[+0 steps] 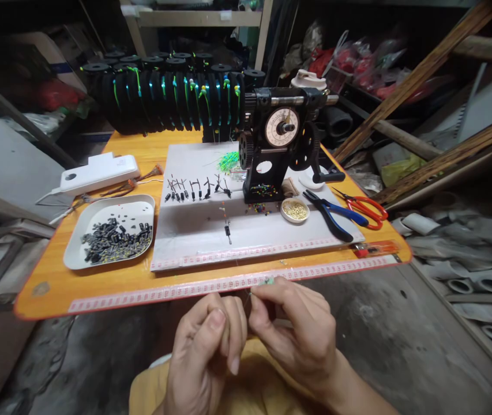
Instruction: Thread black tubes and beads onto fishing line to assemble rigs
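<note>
My left hand (211,337) is in front of the table's near edge, with its fingers curled shut; whatever they hold is hidden. Close beside it, my right hand (295,323) pinches a fine thread (249,295) between thumb and forefinger. The thread is too thin to follow clearly. On the white board (185,236) beyond the hands lies a small black cylindrical piece (228,230) with tiny beads in line above it. Further back on the board, several black pieces with short stems (194,193) form a row.
A white tray (72,253) of small dark parts stands left. A black hand-cranked winder (267,173) stands behind, near a row of black spools (163,98). Gold beads fill a small dish (295,211). Blue pliers (332,213), red scissors (364,207) and a measuring tape (150,294) lie nearer.
</note>
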`<state>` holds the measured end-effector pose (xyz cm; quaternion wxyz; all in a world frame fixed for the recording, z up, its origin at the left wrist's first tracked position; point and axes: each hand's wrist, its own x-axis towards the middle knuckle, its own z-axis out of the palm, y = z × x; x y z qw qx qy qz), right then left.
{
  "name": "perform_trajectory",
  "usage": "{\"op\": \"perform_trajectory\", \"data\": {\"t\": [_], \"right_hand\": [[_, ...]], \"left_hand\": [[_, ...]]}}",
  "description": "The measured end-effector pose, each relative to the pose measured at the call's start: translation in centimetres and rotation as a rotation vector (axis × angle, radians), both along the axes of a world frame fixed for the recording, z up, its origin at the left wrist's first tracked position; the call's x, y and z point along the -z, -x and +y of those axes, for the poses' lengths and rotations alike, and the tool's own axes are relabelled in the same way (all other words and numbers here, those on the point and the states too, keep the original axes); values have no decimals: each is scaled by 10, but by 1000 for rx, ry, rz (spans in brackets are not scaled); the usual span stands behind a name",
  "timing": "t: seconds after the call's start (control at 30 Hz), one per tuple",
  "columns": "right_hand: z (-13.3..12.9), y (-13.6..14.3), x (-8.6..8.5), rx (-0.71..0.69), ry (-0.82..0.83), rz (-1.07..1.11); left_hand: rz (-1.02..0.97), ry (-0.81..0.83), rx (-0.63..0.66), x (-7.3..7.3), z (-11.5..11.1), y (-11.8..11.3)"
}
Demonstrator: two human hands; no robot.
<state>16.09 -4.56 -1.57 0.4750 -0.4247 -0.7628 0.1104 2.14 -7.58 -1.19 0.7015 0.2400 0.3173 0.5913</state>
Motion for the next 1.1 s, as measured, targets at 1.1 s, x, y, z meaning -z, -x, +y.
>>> {"op": "perform_trajectory", "data": {"t": [1.1], "right_hand": [[3,-13,-9,-109,198,90]], "left_hand": [[1301,-948,-230,1,32,34]]}}
